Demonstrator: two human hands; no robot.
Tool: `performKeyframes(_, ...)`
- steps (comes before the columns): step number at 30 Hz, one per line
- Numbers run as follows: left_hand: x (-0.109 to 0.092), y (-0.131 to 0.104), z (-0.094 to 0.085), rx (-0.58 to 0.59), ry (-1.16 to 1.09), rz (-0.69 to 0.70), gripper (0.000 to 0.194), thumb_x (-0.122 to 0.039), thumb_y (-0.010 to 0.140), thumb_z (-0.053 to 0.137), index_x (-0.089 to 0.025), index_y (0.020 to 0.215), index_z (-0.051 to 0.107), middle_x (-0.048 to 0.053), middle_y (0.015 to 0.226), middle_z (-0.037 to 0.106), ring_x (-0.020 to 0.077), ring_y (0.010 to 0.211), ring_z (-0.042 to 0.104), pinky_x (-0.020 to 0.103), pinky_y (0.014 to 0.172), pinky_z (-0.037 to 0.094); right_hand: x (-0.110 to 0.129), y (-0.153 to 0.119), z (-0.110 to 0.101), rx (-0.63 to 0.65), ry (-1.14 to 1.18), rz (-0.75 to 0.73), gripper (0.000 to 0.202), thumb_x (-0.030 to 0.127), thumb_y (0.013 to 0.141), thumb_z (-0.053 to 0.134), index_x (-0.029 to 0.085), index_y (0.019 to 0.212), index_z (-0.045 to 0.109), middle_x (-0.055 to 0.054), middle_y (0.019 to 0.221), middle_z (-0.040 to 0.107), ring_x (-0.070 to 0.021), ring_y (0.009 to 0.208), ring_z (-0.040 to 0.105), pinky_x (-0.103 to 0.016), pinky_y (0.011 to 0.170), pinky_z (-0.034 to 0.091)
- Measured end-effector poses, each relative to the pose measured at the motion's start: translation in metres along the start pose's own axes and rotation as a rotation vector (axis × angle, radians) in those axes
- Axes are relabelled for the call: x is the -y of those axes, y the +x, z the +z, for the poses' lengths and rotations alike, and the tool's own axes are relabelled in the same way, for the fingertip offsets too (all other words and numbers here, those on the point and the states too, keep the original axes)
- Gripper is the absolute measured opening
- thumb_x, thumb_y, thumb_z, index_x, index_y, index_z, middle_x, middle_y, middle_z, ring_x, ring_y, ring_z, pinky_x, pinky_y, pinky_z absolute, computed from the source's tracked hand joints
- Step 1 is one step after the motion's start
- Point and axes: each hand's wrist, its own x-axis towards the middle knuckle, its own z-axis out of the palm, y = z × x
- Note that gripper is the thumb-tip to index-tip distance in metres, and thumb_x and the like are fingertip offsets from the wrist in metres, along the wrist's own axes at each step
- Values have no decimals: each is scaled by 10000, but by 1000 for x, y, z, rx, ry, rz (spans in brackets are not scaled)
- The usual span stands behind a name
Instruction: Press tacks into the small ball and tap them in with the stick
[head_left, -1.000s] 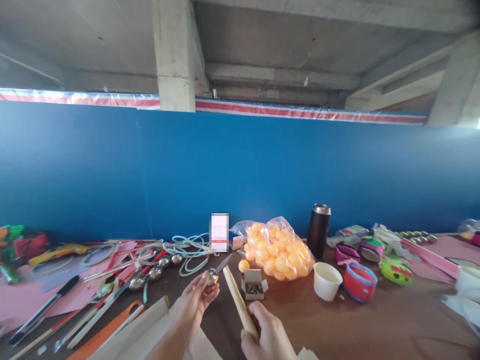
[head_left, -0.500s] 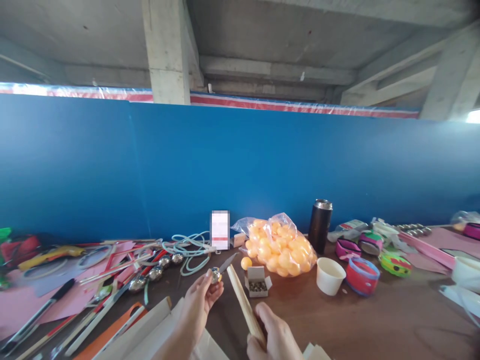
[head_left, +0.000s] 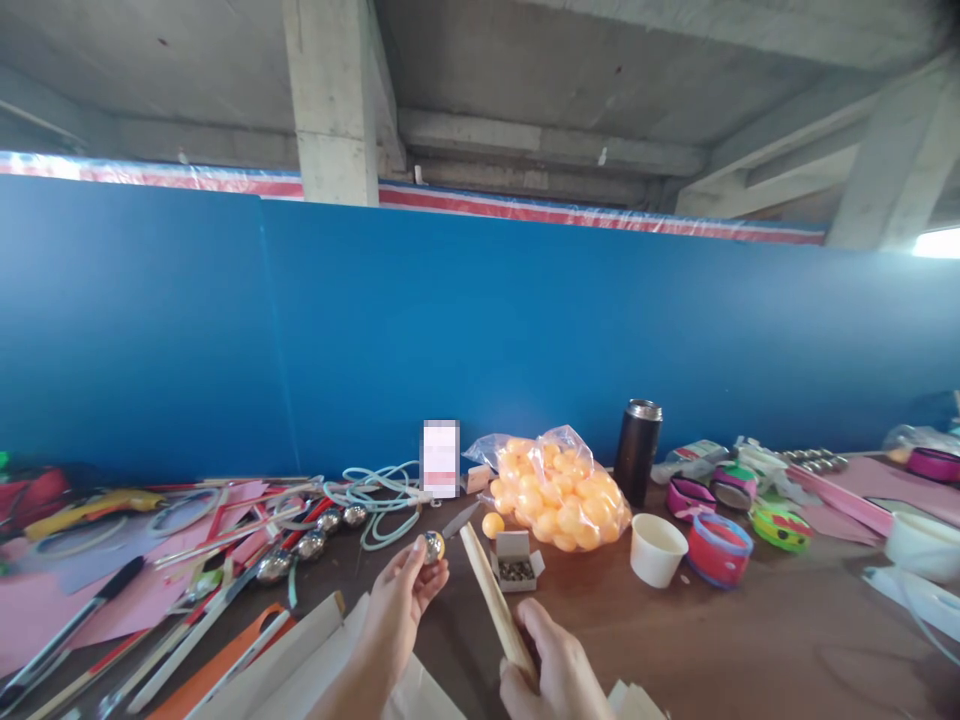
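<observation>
My left hand [head_left: 401, 600] pinches a shiny silver ball [head_left: 434, 547] between thumb and fingertips, above the table. Part of the ball has a yellowish tint. To its right, my right hand [head_left: 551, 665] is wrapped around the pale wooden handle of what looks like a hammer [head_left: 495, 600]. The handle slants up to the left. At its far end is a narrow, dark grey metal head that tapers to a point, close to the ball but apart from it. A small open carton [head_left: 516, 572] of tiny metal pieces stands just beyond the handle.
Behind stand a clear bag of orange balls [head_left: 559, 500], one loose orange ball [head_left: 493, 525], a phone [head_left: 439, 460] and a black flask [head_left: 637, 455]. A white paper cup [head_left: 657, 550] is at right. Silver balls [head_left: 310, 545], pale tubing [head_left: 386, 500], sticks and pens crowd the left.
The hammer and my right hand have shifted slightly to the right. My left hand has moved a little upward and right with the silver ball. Both grips are unchanged.
</observation>
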Motion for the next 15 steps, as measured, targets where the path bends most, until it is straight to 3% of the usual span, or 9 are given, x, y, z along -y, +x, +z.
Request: performKeyframes(15, -2, -1, 1, 42, -41, -1, 159, -204, 717, 630, -104, 839, 606, 82, 724, 667, 132, 638, 639, 274, 668, 537, -3, 2, -1, -31, 43, -25, 108, 175, 613, 432, 220, 665, 348, 61, 532, 344, -107, 496, 382, -188, 483, 310)
